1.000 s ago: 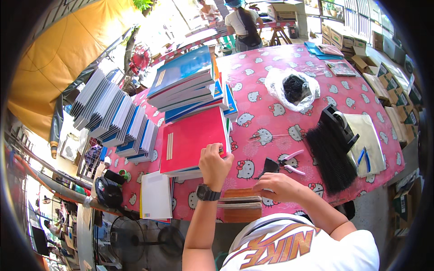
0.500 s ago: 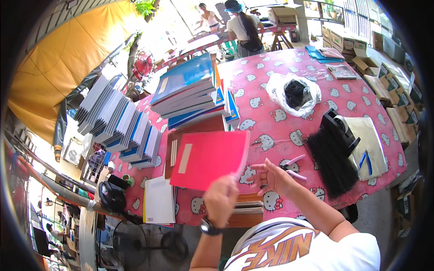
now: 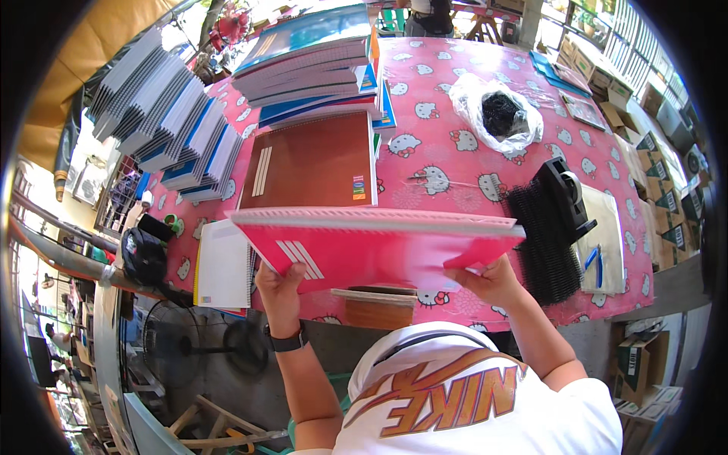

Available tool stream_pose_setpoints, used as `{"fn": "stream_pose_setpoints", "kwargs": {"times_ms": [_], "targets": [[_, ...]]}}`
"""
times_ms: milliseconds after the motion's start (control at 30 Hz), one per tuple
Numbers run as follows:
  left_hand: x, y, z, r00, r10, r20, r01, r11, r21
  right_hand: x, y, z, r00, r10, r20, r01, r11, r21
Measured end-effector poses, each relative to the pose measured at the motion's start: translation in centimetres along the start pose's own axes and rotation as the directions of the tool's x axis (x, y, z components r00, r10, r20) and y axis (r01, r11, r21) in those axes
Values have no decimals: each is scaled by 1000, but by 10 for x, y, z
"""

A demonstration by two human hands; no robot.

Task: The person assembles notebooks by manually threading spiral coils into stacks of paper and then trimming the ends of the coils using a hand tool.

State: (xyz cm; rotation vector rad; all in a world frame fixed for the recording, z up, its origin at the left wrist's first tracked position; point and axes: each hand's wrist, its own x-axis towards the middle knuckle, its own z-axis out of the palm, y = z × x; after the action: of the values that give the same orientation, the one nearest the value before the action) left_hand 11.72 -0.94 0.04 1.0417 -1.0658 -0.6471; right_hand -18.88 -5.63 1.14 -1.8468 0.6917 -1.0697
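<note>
A pink notebook (image 3: 364, 254) is gripped at its two ends, tilted with its edge up, above the table's near side. My left hand (image 3: 280, 292) pinches its lower left corner, thumb on the cover. On the right end, my right hand (image 3: 489, 282) has the thumb on the cover and the fingers behind. Just beyond it lies a brown notebook (image 3: 311, 163), in front of a tall stack of notebooks (image 3: 303, 80). A wooden block (image 3: 379, 309) sits below the pink notebook at the table edge.
Fanned piles of spiral notebooks (image 3: 163, 121) stand at left, with a white notebook (image 3: 224, 265) nearer. At right are a bundle of black binding coils (image 3: 538, 258), a black device (image 3: 565, 201), blue pliers (image 3: 595, 265) and a plastic bag (image 3: 497, 114). A fan (image 3: 171, 345) stands below the table.
My right hand, open and apart before, now holds the pink notebook too. The notebook has turned to lie crosswise, tilted. Pink-handled pliers are no longer visible. The view has shifted downward.
</note>
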Motion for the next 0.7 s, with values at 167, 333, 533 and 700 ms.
{"fn": "stream_pose_setpoints", "kwargs": {"times_ms": [167,333,533,700], "targets": [[-9,-26,-12,982,-21,189,43,993,-114,-31,31,-5,949,205,240,-206,978,-21],[-9,-25,-23,929,-52,366,90,992,-87,-48,48,7,979,15,201,37,967,-253],[-17,-28,-22,955,-212,208,197,976,90,-55,72,4,923,204,327,-124,961,-248],[-20,-50,-55,952,-44,304,-86,911,403,-67,100,36,680,714,166,-731,679,73]]}}
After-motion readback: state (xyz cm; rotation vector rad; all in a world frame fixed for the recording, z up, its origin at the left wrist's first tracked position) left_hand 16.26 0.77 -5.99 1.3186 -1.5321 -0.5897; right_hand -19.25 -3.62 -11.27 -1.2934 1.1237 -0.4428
